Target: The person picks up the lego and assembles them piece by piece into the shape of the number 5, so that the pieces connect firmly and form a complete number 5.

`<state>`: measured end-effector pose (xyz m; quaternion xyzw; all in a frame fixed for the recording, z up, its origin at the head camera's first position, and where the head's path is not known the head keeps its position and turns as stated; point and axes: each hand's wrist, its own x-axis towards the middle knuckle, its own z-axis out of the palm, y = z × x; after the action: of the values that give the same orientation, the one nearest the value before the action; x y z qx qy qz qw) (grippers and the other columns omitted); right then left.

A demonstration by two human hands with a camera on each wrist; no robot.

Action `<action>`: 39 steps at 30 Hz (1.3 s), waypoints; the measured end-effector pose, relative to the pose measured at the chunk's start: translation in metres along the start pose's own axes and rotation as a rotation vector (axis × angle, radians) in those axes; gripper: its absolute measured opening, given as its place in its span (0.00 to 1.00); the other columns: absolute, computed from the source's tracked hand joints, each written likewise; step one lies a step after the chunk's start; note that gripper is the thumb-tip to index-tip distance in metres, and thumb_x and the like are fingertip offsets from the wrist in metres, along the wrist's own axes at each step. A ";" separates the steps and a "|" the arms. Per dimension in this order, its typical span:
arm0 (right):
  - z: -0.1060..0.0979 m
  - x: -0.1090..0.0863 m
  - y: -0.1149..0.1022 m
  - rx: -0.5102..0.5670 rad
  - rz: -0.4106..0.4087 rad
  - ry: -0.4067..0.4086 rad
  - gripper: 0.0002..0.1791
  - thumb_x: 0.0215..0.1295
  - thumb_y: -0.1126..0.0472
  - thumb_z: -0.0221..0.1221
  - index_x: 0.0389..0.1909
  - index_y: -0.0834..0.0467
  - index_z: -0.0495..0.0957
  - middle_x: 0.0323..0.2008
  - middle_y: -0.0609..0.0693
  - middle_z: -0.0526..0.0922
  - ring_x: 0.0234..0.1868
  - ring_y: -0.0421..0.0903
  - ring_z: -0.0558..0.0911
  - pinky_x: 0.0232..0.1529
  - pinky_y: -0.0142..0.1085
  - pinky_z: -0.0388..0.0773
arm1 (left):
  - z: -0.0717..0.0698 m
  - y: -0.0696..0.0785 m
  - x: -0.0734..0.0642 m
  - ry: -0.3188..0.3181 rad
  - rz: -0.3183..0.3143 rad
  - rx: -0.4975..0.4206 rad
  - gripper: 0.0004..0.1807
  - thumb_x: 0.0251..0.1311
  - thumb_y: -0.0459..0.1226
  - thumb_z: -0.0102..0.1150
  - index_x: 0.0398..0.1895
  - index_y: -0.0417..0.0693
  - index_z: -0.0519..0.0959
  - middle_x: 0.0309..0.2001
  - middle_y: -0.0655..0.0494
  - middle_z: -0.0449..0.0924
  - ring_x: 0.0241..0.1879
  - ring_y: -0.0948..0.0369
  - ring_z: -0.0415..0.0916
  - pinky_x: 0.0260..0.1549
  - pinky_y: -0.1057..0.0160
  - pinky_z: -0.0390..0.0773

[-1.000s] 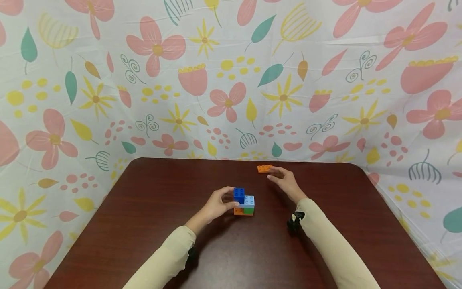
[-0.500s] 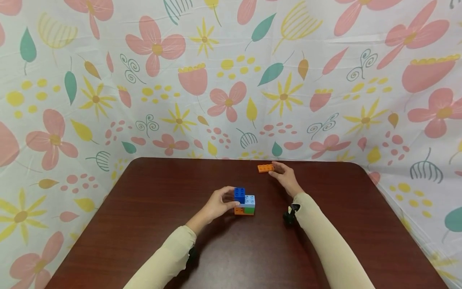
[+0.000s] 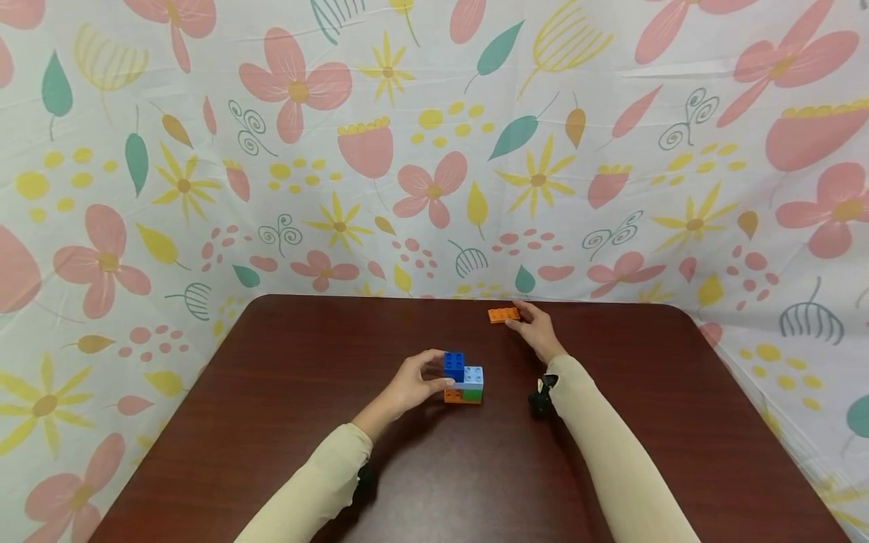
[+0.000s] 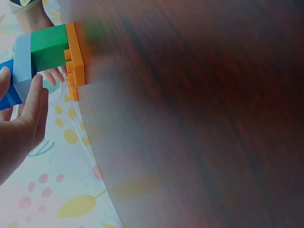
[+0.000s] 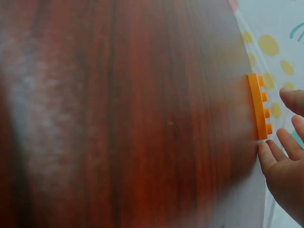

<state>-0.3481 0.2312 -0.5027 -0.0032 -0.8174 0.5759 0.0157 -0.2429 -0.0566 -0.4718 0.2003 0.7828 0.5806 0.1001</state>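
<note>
A stack of toy building bricks stands on the table: an orange base plate (image 4: 76,54), a green brick (image 4: 50,46), a light blue brick (image 3: 474,375) across it, and a dark blue brick (image 3: 454,365) on top at the left. My left hand (image 3: 413,383) holds this stack from its left side, thumb in front and fingers behind. Farther back lies a flat orange brick (image 3: 503,315), studs up. Beside its right end is my right hand (image 3: 538,329), fingers spread and loosely bent. In the right wrist view the thumb (image 5: 292,100) is apart from the studs; whether a fingertip touches the brick's end I cannot tell.
Both hands work over a dark brown wooden table (image 3: 305,339) with rounded far corners. A floral cloth (image 3: 434,151) hangs right behind the far edge, close to the flat orange brick. Dark wrist devices (image 3: 541,396) sit under the sleeves.
My right hand has shifted slightly back, so its fingers stand around the flat orange brick's right end. The left hand and the stack have stayed put; the head view has turned very slightly.
</note>
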 end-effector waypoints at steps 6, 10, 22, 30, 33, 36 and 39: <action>0.003 0.005 0.001 -0.047 0.037 -0.004 0.33 0.68 0.65 0.57 0.73 0.59 0.57 0.72 0.62 0.55 0.71 0.60 0.58 0.66 0.52 0.60 | 0.000 -0.001 0.000 -0.007 0.003 -0.004 0.24 0.59 0.31 0.64 0.59 0.39 0.73 0.52 0.43 0.76 0.51 0.48 0.76 0.41 0.61 0.80; 0.006 0.006 0.000 -0.087 0.054 -0.003 0.33 0.68 0.66 0.56 0.73 0.58 0.58 0.71 0.63 0.56 0.69 0.61 0.59 0.65 0.54 0.62 | 0.001 -0.001 0.001 -0.009 0.024 -0.007 0.22 0.58 0.30 0.65 0.57 0.40 0.75 0.50 0.45 0.77 0.50 0.49 0.76 0.41 0.61 0.80; 0.010 0.006 0.001 -0.185 0.057 0.047 0.28 0.67 0.67 0.58 0.67 0.60 0.67 0.67 0.65 0.63 0.63 0.61 0.66 0.61 0.53 0.66 | 0.001 0.000 0.002 -0.003 0.026 -0.004 0.23 0.58 0.29 0.65 0.57 0.39 0.74 0.51 0.44 0.78 0.50 0.48 0.77 0.40 0.61 0.80; 0.013 0.006 -0.001 -0.258 0.011 0.088 0.22 0.65 0.66 0.60 0.61 0.63 0.74 0.63 0.65 0.67 0.60 0.62 0.68 0.61 0.53 0.67 | 0.000 -0.001 0.002 -0.011 0.007 0.004 0.25 0.59 0.31 0.64 0.60 0.40 0.73 0.54 0.43 0.76 0.52 0.48 0.76 0.40 0.61 0.80; 0.014 0.007 0.001 -0.295 0.001 0.112 0.21 0.65 0.66 0.60 0.59 0.63 0.75 0.62 0.65 0.69 0.58 0.61 0.69 0.59 0.53 0.67 | 0.000 -0.001 0.002 -0.009 0.011 0.001 0.24 0.59 0.31 0.64 0.60 0.39 0.72 0.53 0.42 0.76 0.52 0.47 0.76 0.40 0.60 0.80; 0.015 0.006 0.001 -0.314 0.001 0.133 0.20 0.65 0.66 0.61 0.58 0.63 0.77 0.61 0.65 0.70 0.57 0.61 0.70 0.59 0.53 0.68 | 0.000 0.004 0.000 -0.009 0.019 0.000 0.24 0.59 0.29 0.63 0.59 0.36 0.72 0.52 0.39 0.76 0.51 0.44 0.75 0.39 0.59 0.80; 0.015 0.005 0.000 -0.321 0.000 0.142 0.19 0.65 0.67 0.61 0.57 0.63 0.77 0.61 0.65 0.70 0.57 0.61 0.70 0.58 0.53 0.69 | -0.001 0.020 -0.007 -0.012 0.028 -0.002 0.23 0.59 0.26 0.62 0.58 0.33 0.72 0.51 0.37 0.76 0.51 0.42 0.75 0.39 0.59 0.80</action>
<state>-0.3533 0.2171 -0.5076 -0.0465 -0.8958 0.4361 0.0728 -0.2328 -0.0559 -0.4535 0.2148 0.7786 0.5816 0.0968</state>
